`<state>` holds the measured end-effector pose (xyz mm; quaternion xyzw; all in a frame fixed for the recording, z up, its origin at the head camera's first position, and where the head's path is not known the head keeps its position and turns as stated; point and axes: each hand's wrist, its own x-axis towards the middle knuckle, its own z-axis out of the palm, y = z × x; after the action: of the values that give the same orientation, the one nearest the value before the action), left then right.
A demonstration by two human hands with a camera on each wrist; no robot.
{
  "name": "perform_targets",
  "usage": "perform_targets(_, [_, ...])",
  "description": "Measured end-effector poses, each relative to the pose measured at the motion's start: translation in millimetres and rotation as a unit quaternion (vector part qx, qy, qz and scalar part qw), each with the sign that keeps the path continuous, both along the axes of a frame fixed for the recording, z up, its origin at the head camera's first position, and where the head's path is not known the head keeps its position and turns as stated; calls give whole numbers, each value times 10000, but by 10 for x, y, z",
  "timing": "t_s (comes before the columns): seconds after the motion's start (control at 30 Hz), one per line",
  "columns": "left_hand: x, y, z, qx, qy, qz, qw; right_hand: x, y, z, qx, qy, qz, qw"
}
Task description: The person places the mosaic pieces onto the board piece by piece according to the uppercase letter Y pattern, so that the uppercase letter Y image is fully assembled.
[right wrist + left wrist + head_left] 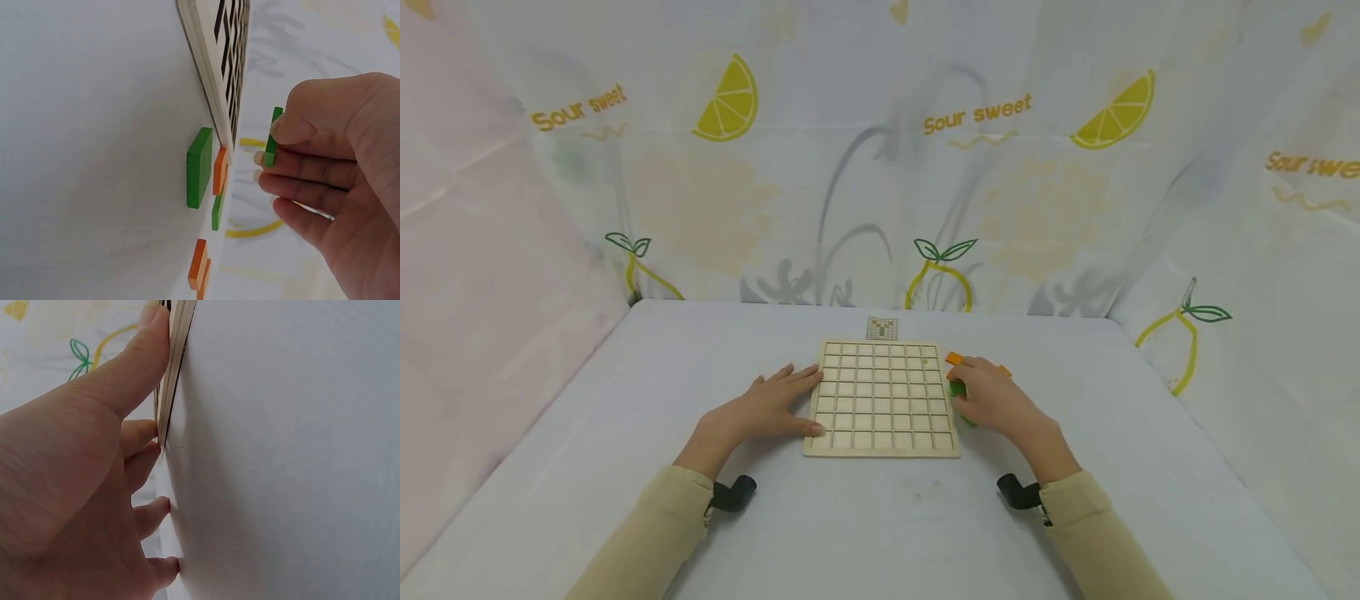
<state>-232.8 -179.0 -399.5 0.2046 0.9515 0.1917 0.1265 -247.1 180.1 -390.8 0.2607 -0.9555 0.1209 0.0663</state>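
A square wooden grid board (882,450) with shallow square cells lies flat on the white table. At its left edge rests my left hand (767,407), fingers spread and thumb on the lower left border. My right hand (996,398) is just beyond the board's right edge, thumb and fingertips pinching a small green tile (272,149). In the right wrist view that tile is held up off the table. Below it lie another green tile (200,167), an orange tile (220,170), a lighter green tile (217,212) and more orange tiles (197,265), partly hidden by my hand in the head view.
Behind the board lies a small printed card (882,328) with a coloured grid pattern. A patterned curtain (865,167) with lemon prints hangs around the table (880,533) at the back and sides.
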Motion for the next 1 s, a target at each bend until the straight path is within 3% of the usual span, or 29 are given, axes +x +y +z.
perform_targets(0.17, [-5,-7,2,16,7,26,10000,19,-51,43,-80,105,121,9998])
perform_targets(0.53, [-16,-1,-4,67,-13,72,10000,52,-171,50,-84,-86,43,9999])
perform_targets(1.0, [-36,-22,-40,82,7,56,10000,93,-303,46,-145,-198,361,9990])
